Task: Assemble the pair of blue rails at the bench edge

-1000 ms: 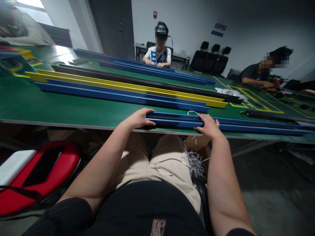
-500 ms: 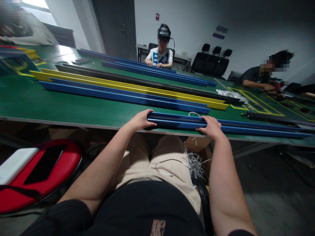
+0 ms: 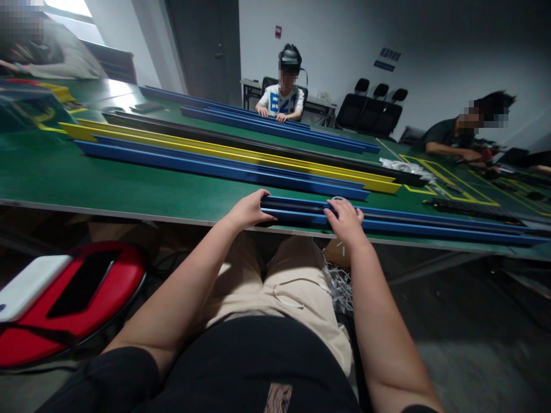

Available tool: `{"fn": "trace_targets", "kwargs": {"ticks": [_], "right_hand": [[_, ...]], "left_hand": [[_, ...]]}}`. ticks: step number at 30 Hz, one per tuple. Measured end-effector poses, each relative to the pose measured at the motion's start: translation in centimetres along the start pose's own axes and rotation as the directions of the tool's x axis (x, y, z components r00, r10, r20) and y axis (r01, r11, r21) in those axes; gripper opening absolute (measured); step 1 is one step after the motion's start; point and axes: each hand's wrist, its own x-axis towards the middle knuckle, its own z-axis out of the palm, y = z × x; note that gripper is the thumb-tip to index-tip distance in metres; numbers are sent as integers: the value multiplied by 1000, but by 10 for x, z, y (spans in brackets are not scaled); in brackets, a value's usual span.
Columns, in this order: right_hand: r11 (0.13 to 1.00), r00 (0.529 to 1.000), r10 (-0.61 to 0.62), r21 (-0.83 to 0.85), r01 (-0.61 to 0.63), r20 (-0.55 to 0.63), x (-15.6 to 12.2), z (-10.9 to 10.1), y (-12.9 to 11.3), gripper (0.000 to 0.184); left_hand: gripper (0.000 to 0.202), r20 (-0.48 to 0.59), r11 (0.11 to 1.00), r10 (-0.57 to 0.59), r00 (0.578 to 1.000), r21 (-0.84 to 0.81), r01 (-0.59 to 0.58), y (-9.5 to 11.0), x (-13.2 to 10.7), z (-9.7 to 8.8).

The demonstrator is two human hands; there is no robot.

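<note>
A long blue rail point(image 3: 430, 226) lies along the near edge of the green table point(image 3: 107, 186), running off to the right. My left hand point(image 3: 249, 209) is closed round its left end. My right hand point(image 3: 345, 221) rests on top of the rail a little to the right, fingers curled over it. A thin white loop point(image 3: 340, 199) shows just behind my right hand's fingers.
More long rails, blue point(image 3: 224, 167), yellow point(image 3: 232, 155) and black point(image 3: 258, 146), lie across the table's middle. A person point(image 3: 284, 94) sits at the far side, another point(image 3: 465, 135) at the right. A red stool point(image 3: 73, 298) stands at my left. White strips point(image 3: 342, 284) hang by my knee.
My right hand has slid left along the blue rail, closer to my left hand. My left hand has stayed on the rail's end.
</note>
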Motion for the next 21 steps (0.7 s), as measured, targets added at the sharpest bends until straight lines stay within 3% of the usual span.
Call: {"fn": "trace_targets", "kwargs": {"ticks": [4,8,13,21], "right_hand": [[983,987,-157,-99,154,-20,2,6,-28,68],[981,986,-155,-125,147,-62,4,5,-18,68],[972,980,-200,-126,198,-2,8,3,-2,72],[974,980,-195,-112,197,30,0,-1,-3,66]], "left_hand": [[69,-20,1000,14,1000,7,-14,11,1,3],[68,-13,999,35,999,-7,-35,19,5,10],[72,39,999,31,999,-20,-31,19,9,16],[75,67,1000,-3,998,-18,4,16,9,17]]}}
